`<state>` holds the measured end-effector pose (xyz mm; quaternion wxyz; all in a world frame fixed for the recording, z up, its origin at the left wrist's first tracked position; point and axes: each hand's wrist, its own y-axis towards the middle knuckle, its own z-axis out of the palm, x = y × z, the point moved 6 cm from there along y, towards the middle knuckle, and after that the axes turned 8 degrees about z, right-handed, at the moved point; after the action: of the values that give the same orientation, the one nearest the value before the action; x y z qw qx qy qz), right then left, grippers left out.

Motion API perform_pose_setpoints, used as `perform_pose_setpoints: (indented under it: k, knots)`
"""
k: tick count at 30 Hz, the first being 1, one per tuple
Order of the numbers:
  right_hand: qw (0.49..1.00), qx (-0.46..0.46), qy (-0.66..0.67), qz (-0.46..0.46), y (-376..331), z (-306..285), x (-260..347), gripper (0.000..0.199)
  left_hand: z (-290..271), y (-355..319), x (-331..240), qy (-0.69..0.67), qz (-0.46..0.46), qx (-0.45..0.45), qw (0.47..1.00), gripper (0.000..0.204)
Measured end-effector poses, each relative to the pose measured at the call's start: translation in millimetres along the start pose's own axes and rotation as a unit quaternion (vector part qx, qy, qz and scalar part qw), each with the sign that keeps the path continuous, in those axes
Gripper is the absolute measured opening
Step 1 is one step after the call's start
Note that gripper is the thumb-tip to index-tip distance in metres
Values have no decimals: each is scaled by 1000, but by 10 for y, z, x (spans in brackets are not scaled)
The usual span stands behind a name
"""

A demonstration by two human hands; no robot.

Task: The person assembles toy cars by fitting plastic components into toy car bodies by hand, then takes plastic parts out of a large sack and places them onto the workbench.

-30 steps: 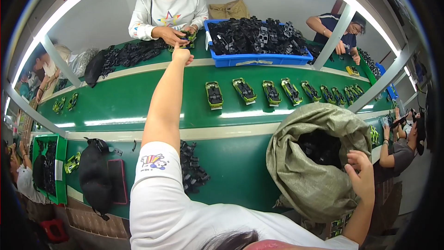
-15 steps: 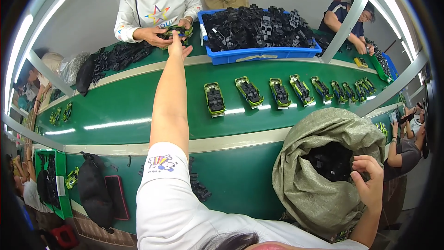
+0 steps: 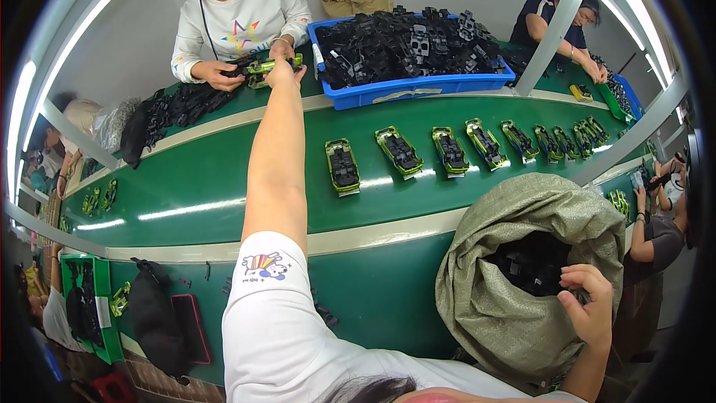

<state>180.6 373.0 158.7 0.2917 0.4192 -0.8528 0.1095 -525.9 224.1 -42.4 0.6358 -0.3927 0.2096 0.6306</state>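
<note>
My left hand [image 3: 283, 75] reaches across the green conveyor belt to the co-worker opposite. It is closed on a lime-green toy car body [image 3: 261, 68], though its fingertips are partly hidden. The co-worker's hands [image 3: 218, 75] are at the same car, one on its left, one just above it. At the right, my right hand [image 3: 589, 300] is at the mouth of a grey-green woven sack [image 3: 477, 283]. Its fingers are bent and apart from the thumb, with nothing seen between them. Black plastic parts [image 3: 531, 263] fill the sack's opening.
A row of green toy cars with black undersides [image 3: 400, 151] lies along the belt [image 3: 298, 213]. Beyond it stands a blue crate [image 3: 418, 92] heaped with black parts. A black pouch [image 3: 158, 321] and a phone [image 3: 192, 328] lie at left. Metal posts [image 3: 552, 37] frame the line.
My left hand has closed on the green car, which now sits lower and further left in the co-worker's grasp. The right hand has stayed by the sack's mouth, shifting slightly.
</note>
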Motion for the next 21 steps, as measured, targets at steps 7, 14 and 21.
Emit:
perform_pose_setpoints:
  k: [7,14,21]
  knots:
    - [999,-3,31,-23,-222,-5,123,24,-174,-613,-365,-31,-83,185,979,42]
    - [921,215,278,-167,-849,420,706,21,-808,-2297,-1258,130,-85,353,923,33]
    - [808,293,508,53,-808,1983,658,50,-1637,-4305,-1211,203,-159,456,852,41]
